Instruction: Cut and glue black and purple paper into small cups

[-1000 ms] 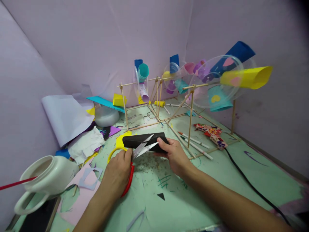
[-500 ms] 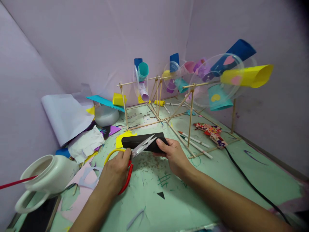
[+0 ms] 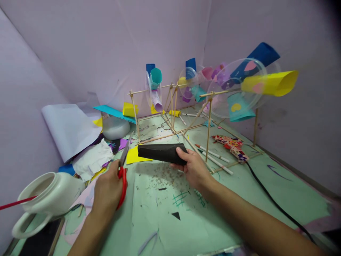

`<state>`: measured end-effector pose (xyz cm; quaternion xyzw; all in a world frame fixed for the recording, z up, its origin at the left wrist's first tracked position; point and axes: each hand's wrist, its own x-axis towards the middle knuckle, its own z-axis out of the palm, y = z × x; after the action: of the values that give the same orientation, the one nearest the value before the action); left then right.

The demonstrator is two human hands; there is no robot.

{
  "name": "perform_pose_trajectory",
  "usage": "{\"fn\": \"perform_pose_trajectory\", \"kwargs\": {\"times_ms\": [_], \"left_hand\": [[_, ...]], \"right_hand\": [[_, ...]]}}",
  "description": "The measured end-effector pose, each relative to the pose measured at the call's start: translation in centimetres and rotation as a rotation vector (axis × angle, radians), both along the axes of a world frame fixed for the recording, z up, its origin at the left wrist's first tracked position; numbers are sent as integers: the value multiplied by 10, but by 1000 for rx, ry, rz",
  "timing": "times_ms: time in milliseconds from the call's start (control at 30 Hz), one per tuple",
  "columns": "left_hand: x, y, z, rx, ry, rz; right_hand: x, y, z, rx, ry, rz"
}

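Note:
My right hand point(image 3: 193, 167) grips a rolled black paper cone point(image 3: 161, 152), held level above the green table point(image 3: 213, 217) with its narrow end pointing left. Off to the left, my left hand point(image 3: 108, 190) is closed round the red handle of a pair of scissors point(image 3: 123, 167). Their blades are together and point up and away, well apart from the cone. Small dark paper scraps lie on the table under the cone.
A wooden stick frame point(image 3: 173, 113) with clear discs and coloured paper cones stands behind. A white jug point(image 3: 48, 197) lies at the left among paper sheets point(image 3: 70, 128). Pencils point(image 3: 213, 156), a patterned glue gun point(image 3: 234, 145) and its black cord point(image 3: 279, 208) lie at the right.
The scissors have left the black cone: my left hand swung them down and left, and the blades closed. My right hand keeps the cone, now slightly higher and turned.

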<state>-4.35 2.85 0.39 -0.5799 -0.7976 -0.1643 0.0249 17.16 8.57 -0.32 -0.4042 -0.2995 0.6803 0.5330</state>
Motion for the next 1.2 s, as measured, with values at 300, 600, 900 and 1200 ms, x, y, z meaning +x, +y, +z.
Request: {"fn": "perform_pose_trajectory", "kwargs": {"times_ms": [300, 600, 900, 1200], "left_hand": [[-16, 5, -4, 23, -90, 68], [-12, -7, 1, 186, -7, -526], [1, -8, 0, 349, -597, -265], [32, -12, 6, 56, -1290, -235]], "right_hand": [[9, 8, 2, -22, -22, -19], [22, 18, 5, 10, -104, -57], [25, 20, 11, 94, -216, -24], [15, 16, -3, 240, -268, 100]]}}
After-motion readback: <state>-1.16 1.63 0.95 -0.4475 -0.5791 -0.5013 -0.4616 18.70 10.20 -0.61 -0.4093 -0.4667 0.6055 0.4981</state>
